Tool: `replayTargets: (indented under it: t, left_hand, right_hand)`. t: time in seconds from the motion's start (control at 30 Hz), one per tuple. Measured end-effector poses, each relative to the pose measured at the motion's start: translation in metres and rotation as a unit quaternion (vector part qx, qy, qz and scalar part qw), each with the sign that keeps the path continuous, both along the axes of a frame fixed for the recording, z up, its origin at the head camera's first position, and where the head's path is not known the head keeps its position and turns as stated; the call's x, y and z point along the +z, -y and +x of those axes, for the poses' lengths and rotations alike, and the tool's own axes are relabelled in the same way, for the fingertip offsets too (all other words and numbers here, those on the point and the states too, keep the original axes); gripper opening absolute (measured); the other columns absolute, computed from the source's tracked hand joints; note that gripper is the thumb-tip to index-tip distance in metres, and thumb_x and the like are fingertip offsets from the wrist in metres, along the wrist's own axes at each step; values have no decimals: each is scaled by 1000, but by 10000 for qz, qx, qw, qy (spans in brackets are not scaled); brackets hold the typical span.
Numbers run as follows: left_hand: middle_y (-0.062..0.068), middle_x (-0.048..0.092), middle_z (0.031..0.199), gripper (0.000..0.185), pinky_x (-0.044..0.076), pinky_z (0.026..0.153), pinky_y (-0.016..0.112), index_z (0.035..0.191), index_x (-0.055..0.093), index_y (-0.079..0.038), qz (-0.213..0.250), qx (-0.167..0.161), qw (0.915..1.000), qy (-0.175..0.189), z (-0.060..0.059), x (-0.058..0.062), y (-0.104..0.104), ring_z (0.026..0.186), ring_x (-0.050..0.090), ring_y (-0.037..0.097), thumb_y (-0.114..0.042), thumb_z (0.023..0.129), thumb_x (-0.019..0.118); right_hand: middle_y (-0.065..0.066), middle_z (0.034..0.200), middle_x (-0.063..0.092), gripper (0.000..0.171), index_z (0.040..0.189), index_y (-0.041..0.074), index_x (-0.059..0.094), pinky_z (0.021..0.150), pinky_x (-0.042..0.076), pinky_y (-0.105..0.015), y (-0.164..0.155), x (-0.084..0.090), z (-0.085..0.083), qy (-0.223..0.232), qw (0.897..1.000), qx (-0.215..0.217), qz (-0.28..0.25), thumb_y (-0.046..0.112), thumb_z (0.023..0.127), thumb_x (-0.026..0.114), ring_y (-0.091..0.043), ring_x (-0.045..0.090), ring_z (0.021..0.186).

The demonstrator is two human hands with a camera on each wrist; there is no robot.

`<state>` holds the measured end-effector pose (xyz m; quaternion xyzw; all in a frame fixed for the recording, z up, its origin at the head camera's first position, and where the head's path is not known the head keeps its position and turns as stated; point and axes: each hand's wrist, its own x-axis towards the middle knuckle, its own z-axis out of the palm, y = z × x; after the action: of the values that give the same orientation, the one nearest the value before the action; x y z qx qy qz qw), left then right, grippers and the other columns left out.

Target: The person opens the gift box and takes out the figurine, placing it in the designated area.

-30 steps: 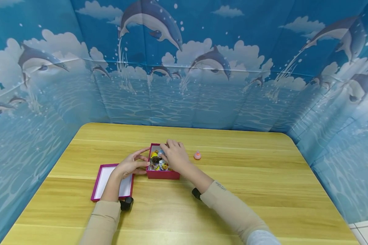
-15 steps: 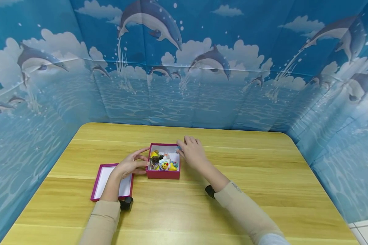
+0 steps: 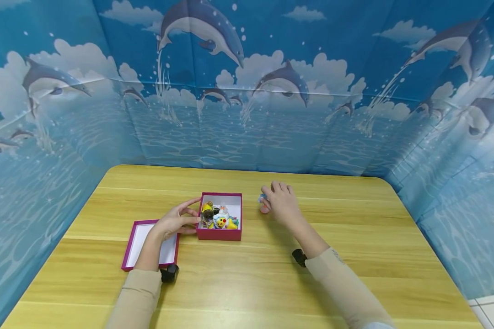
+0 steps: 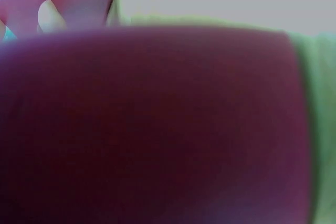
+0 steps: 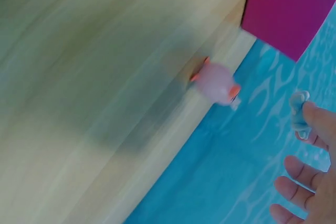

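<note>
A magenta box (image 3: pixel 219 234) with a white inside holds several small toy figures (image 3: pixel 221 221), some yellow and white. My left hand (image 3: pixel 174 224) rests against the box's left side, fingers spread and fairly straight; in the left wrist view a fingertip (image 4: pixel 50 17) shows before the magenta wall. To the right of the box, my right hand (image 3: pixel 285 204) pinches a small light-blue and white figurine (image 5: pixel 300 115) between thumb and index finger, its other fingers loose. A pink toy duck (image 5: pixel 215 83) with an orange beak stands on the table, just below the figurine in the head view.
The box's lid (image 3: pixel 140 242) lies upturned, white inside, partly under my left forearm. The wooden table (image 3: pixel 354 228) extends well to the right. A blue dolphin-print curtain (image 3: pixel 247 114) hangs along its back and sides.
My right hand has lifted the blue figurine out of the box and carried it right, to beside the pink duck. The left hand has stayed at the box.
</note>
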<state>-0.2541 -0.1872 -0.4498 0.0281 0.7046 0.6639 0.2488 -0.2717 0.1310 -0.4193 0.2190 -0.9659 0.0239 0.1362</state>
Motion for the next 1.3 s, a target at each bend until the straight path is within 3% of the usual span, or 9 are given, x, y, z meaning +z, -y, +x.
replayTargets:
  t: [0.3, 0.53, 0.67, 0.87, 1.3]
  left_hand:
    - [16, 40, 113, 68, 52, 83, 45, 146, 22, -16, -56, 8, 10000, -2, 0, 0, 0, 86, 55, 18, -8, 89, 58]
    - [16, 40, 115, 68, 52, 83, 44, 146, 22, -16, -53, 19, 10000, 10, -1, 0, 1, 87, 55, 19, -8, 89, 58]
    - [16, 40, 114, 69, 52, 83, 44, 146, 22, -15, -34, 7, 10000, 3, -1, 0, 1, 87, 55, 19, -9, 89, 59]
    - [16, 40, 113, 68, 52, 83, 44, 146, 22, -15, -37, -3, 10000, -14, -1, -1, 0, 86, 55, 18, -7, 89, 58]
    - [15, 41, 112, 68, 52, 83, 44, 146, 23, -16, -117, 21, 9999, 0, 0, 0, 1, 87, 56, 19, -8, 89, 59]
  right_hand:
    - [-9, 90, 40, 20, 100, 12, 50, 76, 38, -43, -32, -10, 3, 44, 9997, -194, 123, 28, 90, 57, -28, 37, 83]
    - [-13, 95, 44, 28, 111, 11, 53, 77, 39, -45, -46, -22, 5, 286, 9980, -283, 485, 29, 90, 58, -30, 41, 87]
    - [-13, 95, 44, 29, 113, 12, 52, 77, 39, -45, -49, -28, 3, 497, 9950, -374, 775, 30, 91, 55, -31, 42, 89]
    - [-12, 90, 41, 22, 104, 13, 49, 74, 37, -43, -50, -32, 1, 821, 9908, -414, 995, 31, 92, 53, -30, 39, 85]
    - [-13, 98, 44, 26, 116, 15, 51, 71, 36, -41, -48, -33, -4, 1173, 9858, -447, 1114, 29, 94, 50, -28, 38, 85]
